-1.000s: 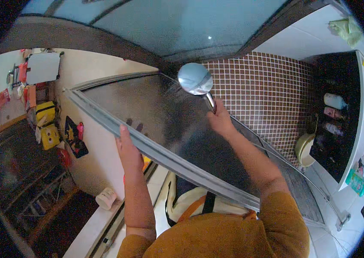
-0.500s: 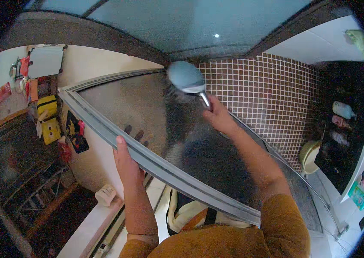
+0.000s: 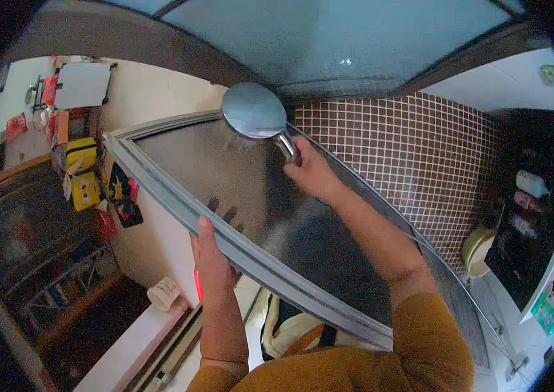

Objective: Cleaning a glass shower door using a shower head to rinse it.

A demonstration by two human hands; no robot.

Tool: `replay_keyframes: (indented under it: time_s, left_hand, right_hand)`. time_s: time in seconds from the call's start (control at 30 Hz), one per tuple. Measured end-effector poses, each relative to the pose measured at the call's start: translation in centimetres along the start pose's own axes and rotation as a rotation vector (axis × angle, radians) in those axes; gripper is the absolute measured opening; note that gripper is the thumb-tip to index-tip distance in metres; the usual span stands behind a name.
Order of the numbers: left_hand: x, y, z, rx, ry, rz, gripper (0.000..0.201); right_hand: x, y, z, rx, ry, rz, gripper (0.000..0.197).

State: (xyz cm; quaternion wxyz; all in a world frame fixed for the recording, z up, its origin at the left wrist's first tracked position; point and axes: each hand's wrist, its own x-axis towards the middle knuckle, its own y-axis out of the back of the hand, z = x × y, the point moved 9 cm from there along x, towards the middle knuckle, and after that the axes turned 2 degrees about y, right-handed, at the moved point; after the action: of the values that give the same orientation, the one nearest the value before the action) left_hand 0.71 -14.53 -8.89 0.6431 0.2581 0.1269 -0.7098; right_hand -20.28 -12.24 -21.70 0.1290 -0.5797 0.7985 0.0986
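1. Okay, far left on my feed: 2 yellow bags (image 3: 81, 154); nearer in, 1 pale cup (image 3: 163, 294) at the end of a white ledge (image 3: 126, 346).
2. Left hand (image 3: 214, 253): I have it clamped on the panel edge, thumb on the frame, fingers showing dark through the sheet.
3. Grey-framed panel (image 3: 290, 286): tilted, runs from left of centre down toward the brown shirt (image 3: 329, 369).
4. Silver shower head (image 3: 254, 110): above the panel's far part, faint streaks under it, too blurred for me to call.
5. Right hand (image 3: 314, 171): fingers wrapped tight around the shower head's handle.
6. Right side: brown tiled floor (image 3: 388, 153), pale basin (image 3: 481, 253), dark shelf holding bottles (image 3: 530, 183), green pack (image 3: 546, 313) near the rim.
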Motion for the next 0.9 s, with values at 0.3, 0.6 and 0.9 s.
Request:
replay_keyframes:
  time_s: [0.3,0.6,0.9]
  left_hand:
    - [-6.0,1.0,8.4,0.577,-0.936,0.378,0.044]
    - [-15.4,-10.0,11.9,-0.737,-0.439,-1.490,0.044]
    - [-16.4,-9.6,10.6,-1.343,-0.194,-0.926,0.038]
  right_hand:
    - [2.1,-1.7,1.3,-0.003,0.027,0.080,0.050]
    - [1.6,-2.3,-2.4,-0.001,0.131,0.129,0.043]
    - [2.5,-4.8,-3.8,0.111,0.226,0.039,0.051]
